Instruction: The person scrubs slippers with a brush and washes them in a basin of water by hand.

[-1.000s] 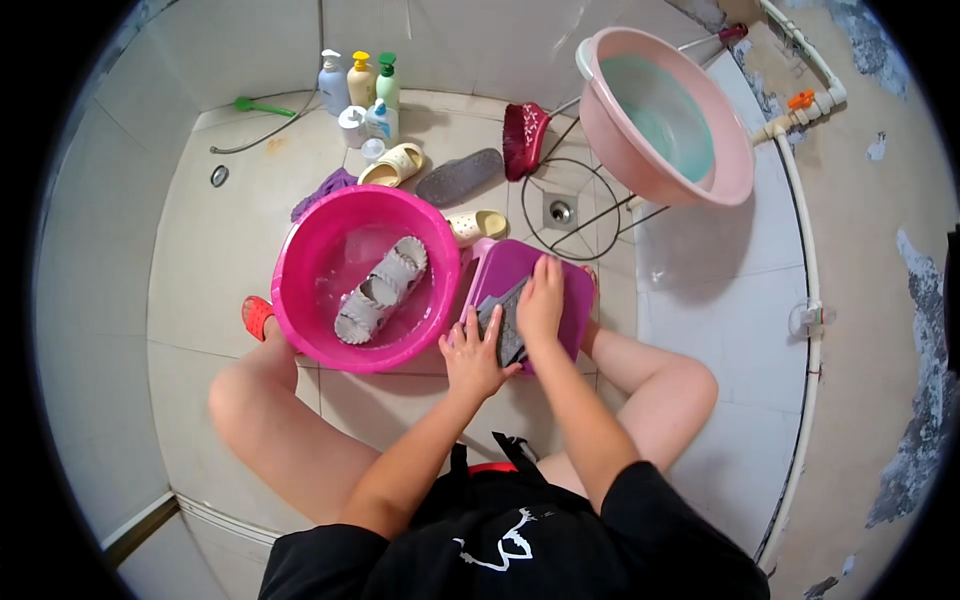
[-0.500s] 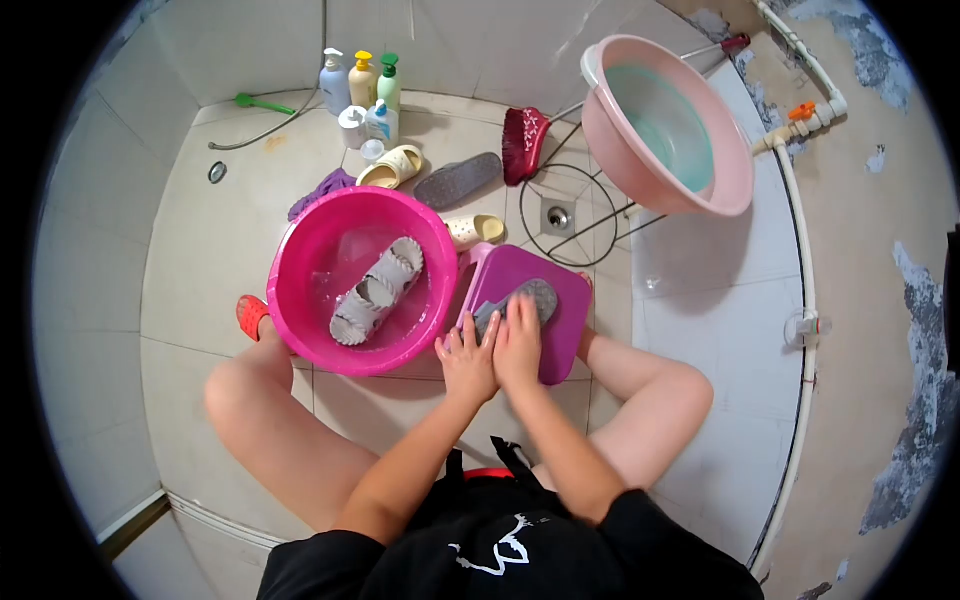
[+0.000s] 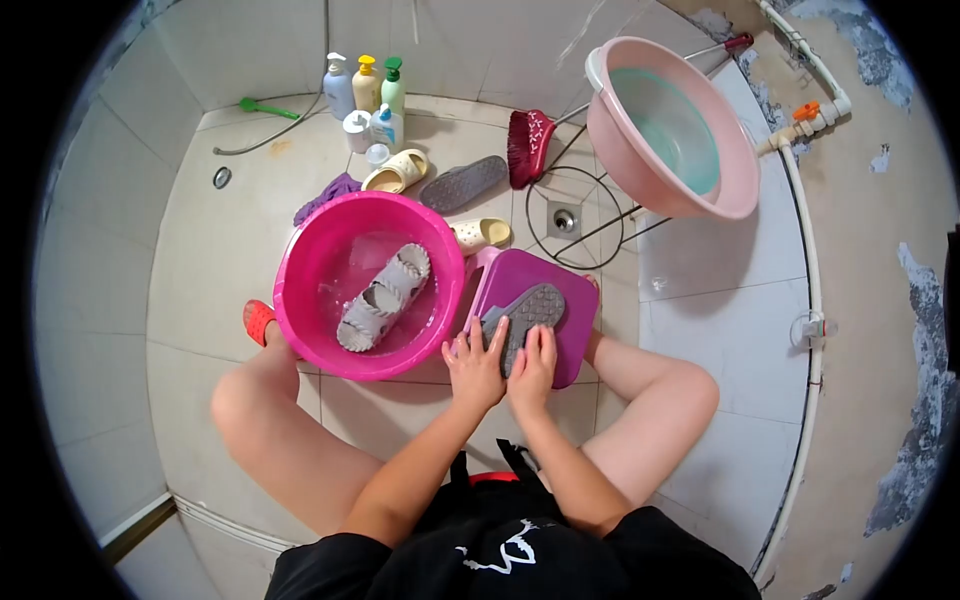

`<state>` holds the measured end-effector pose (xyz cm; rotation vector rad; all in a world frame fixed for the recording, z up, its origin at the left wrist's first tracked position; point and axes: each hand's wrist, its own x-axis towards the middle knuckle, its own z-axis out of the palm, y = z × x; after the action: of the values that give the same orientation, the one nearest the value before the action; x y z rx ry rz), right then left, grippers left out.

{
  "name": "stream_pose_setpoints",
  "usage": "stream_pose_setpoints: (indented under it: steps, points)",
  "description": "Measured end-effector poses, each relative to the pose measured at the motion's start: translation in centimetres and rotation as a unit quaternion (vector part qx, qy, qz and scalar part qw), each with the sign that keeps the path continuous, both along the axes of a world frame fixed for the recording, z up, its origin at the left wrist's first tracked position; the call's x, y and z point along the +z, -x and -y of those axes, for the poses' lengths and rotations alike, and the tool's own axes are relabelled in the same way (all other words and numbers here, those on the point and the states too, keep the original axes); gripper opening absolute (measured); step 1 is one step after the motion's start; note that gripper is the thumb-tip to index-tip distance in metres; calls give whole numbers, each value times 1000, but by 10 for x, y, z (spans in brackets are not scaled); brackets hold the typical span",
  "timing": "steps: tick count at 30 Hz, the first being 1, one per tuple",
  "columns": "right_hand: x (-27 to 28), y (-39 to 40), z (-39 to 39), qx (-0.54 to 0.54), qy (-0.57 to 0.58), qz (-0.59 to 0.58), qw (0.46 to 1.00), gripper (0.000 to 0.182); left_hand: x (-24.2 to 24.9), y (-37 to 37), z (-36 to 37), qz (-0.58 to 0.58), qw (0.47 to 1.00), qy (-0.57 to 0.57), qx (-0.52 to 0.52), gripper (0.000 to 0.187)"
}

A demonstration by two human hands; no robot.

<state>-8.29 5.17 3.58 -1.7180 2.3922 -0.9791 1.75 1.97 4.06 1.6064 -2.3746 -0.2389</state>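
A grey slipper [image 3: 540, 303] lies sole up on a purple stool [image 3: 570, 340] in front of me. My left hand [image 3: 474, 370] grips the slipper along its left side, fingers spread and a thumb lying over the sole. Over the near end of the sole, my right hand [image 3: 532, 372] is closed with its fingers bent together; whatever is under them is hidden. Left of the stool stands a pink basin [image 3: 290, 290] with water, and a light grey sandal [image 3: 383, 298] lies in it.
Behind the basin are cream clogs [image 3: 398, 172], another grey slipper [image 3: 463, 184], a purple cloth [image 3: 325, 197] and several pump bottles [image 3: 366, 85]. A red brush head [image 3: 528, 148], a wire stand [image 3: 575, 215] and a tilted pale pink basin [image 3: 735, 190] are at the back right.
My right hand has slid back toward me from the far part of the sole, so more of the slipper shows. My left hand keeps its place on the slipper.
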Motion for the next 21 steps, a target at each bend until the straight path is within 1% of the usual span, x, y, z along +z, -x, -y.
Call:
stream_pose_setpoints:
  steps: [2,3,4,5,8,9,10,11,12,14,15,16,17,19,21]
  points:
    - [-6,26,27,-33,5,11,999,46,29,-7,3,-28,990,-137,-26,104]
    - [2,38,49,-45,22,-15,999,45,30,-9,1,-23,989,-143,-32,104]
    - [4,53,70,-69,9,-8,998,43,32,-10,3,-30,989,-141,-34,103]
    - [6,67,87,-86,-30,40,995,42,34,-9,4,-41,989,-135,-33,103]
    - [12,61,82,-79,-17,22,996,43,36,-8,4,-44,989,-137,-26,104]
    - [3,47,62,-67,32,1,997,45,31,-7,5,-49,990,-134,-22,104]
    - [-1,28,38,-49,26,9,998,47,21,-6,3,-43,993,-109,-19,105]
    - [-7,5,13,-35,47,69,996,49,14,-6,2,-34,996,-86,-18,107]
    - [-1,-16,-4,-43,9,70,997,48,13,-5,4,-33,996,-86,-17,107]
    - [-8,2,11,-42,46,72,995,45,10,-6,3,-32,995,-92,-16,108]
    - [-6,15,28,-44,42,47,997,44,26,-8,6,-36,989,-144,-27,109]
    - [-2,28,45,-45,36,21,998,43,31,-9,5,-28,988,-147,-36,109]
    - [-1,38,59,-51,37,23,998,43,35,-9,8,-19,986,-159,-37,109]
    - [4,52,76,-82,22,82,993,42,38,-8,10,-8,983,-181,-35,109]
    - [5,36,63,-91,37,66,993,43,37,-7,8,-5,985,-171,-33,110]
